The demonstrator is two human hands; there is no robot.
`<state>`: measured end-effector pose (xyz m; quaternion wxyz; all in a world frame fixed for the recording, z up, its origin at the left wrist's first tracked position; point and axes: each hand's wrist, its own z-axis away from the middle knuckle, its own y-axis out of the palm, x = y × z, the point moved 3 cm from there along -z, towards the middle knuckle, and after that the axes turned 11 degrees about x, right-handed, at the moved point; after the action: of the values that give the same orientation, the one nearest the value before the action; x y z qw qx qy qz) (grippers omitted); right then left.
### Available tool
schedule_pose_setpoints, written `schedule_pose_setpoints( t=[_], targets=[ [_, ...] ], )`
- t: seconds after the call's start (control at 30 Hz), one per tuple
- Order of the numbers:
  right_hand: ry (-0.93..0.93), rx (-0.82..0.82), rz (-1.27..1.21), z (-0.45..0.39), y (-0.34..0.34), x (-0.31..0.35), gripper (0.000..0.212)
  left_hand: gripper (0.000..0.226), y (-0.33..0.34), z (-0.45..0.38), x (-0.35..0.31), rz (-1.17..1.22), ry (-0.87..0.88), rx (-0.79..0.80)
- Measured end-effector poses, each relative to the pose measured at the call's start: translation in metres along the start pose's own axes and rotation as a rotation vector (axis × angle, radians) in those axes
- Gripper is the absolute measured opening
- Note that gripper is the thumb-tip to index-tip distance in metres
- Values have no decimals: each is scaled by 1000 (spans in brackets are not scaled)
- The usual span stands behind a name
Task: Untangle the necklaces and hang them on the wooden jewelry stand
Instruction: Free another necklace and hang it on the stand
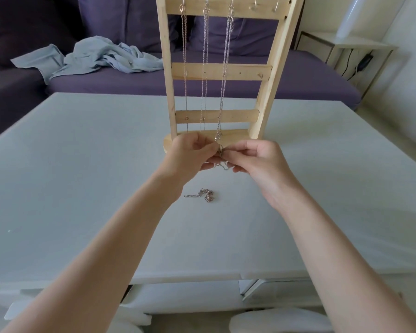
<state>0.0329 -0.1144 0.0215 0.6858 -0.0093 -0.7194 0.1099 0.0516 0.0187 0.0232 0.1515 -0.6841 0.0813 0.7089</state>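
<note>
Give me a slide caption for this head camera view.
Both hands work a tangled chain before the wooden stand; another necklace waits on the table.

Left hand (pixel 191 153) and right hand (pixel 257 162) pinch a tangled chain (pixel 220 152) before the wooden stand (pixel 222 70).

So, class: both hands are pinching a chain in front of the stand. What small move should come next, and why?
Probably ease the fingertips apart to loosen the bunched chain pinched between the left hand and right hand. It looks knotted, and two top hooks on the stand appear free.
</note>
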Motion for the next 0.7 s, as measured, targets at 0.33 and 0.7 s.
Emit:
schedule_pose_setpoints(
  t=[0.33, 0.7],
  targets=[
    [49, 58, 107, 0, -4, -2, 8, 16, -3, -1, 1, -81, 3, 65],
    [118, 67, 274, -3, 3, 2, 31, 13, 14, 3, 10, 236, -94, -74]
  ],
)
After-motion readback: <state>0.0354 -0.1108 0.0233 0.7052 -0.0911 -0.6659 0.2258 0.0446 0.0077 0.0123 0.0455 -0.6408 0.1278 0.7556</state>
